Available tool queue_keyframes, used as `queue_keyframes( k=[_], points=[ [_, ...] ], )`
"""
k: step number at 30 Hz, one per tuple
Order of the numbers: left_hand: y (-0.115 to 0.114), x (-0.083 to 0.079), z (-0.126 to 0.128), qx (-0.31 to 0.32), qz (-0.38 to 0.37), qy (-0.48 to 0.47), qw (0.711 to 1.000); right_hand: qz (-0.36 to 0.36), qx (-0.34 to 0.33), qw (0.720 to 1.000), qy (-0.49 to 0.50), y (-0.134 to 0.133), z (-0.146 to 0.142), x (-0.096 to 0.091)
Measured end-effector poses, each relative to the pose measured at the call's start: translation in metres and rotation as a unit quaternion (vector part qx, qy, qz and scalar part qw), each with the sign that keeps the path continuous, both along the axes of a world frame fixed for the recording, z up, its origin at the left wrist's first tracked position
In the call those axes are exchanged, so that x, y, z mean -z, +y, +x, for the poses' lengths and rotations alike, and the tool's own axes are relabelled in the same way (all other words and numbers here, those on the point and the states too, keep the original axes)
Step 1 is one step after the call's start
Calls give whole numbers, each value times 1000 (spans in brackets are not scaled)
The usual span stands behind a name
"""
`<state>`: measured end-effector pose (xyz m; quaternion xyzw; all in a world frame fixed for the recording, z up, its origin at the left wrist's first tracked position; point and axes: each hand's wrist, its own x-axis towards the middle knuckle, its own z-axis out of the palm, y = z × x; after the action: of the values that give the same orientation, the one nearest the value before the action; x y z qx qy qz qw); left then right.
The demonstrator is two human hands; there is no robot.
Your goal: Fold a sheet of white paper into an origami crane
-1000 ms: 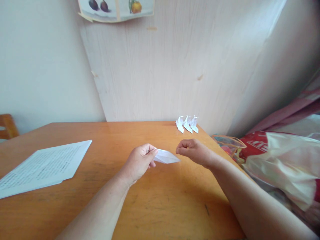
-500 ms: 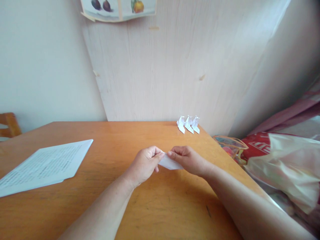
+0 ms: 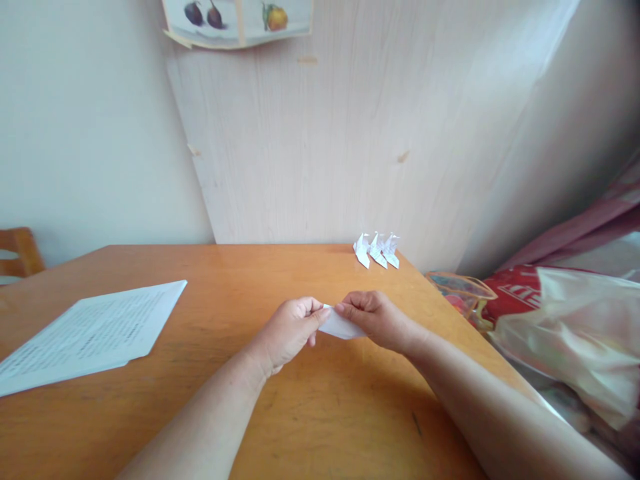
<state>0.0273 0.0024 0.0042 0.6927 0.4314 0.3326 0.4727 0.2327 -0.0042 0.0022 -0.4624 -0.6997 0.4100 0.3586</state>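
Note:
A small folded piece of white paper is held just above the wooden table. My left hand pinches its left upper corner between thumb and fingers. On the other side, my right hand grips the upper edge, thumb on top and fingers curled. Both thumb tips are close together along that edge. The paper's lower part shows between the hands; the rest is hidden behind my fingers. Beyond the hands, three folded white paper birds stand in a row near the table's far right corner.
A stack of printed sheets lies on the left of the table. A wooden chair back is at far left. Beside the table's right edge are a whitish plastic bag and a red bag. A wall panel rises behind.
Both hands keep their hold on the folded paper. The left hand has shifted very slightly; the view has tilted a little. Nothing else has visibly moved.

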Motion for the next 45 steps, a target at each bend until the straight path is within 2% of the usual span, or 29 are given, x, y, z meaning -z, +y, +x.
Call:
queue_keyframes(
  k=[4,6,9,11,14,17,19,21,22,32,35,42,45],
  points=[
    [0,-1,1,-22,8,-25,999,-6,33,999,40,-1,-3,-3],
    [0,-2,1,-45,19,-47,998,18,93,992,85,1,-2,-4],
    [1,-4,-1,-89,32,-91,991,37,216,959,179,9,2,-1],
    [3,-4,-3,-112,30,-124,985,9,245,942,229,14,4,3],
    [7,-2,-3,-142,17,-176,974,-40,211,950,226,15,0,10],
    [10,3,-1,-162,-5,-218,962,-85,132,973,170,5,-14,11],
    [10,6,2,-167,-20,-231,958,-75,74,982,156,-4,-25,10],
    [9,9,7,-166,-34,-240,956,-67,-16,981,179,-11,-35,7],
    [7,9,9,-165,-41,-242,955,-67,-38,979,187,-13,-39,6],
    [-1,11,23,-154,-27,-228,961,-85,18,968,237,-8,-45,17],
    [0,12,23,-144,-33,-227,963,-70,25,964,253,-6,-44,18],
    [1,12,19,-98,-90,-230,964,-83,80,961,252,0,-29,14],
    [1,11,15,-72,-116,-219,966,-81,65,960,259,4,-22,14]
  ],
)
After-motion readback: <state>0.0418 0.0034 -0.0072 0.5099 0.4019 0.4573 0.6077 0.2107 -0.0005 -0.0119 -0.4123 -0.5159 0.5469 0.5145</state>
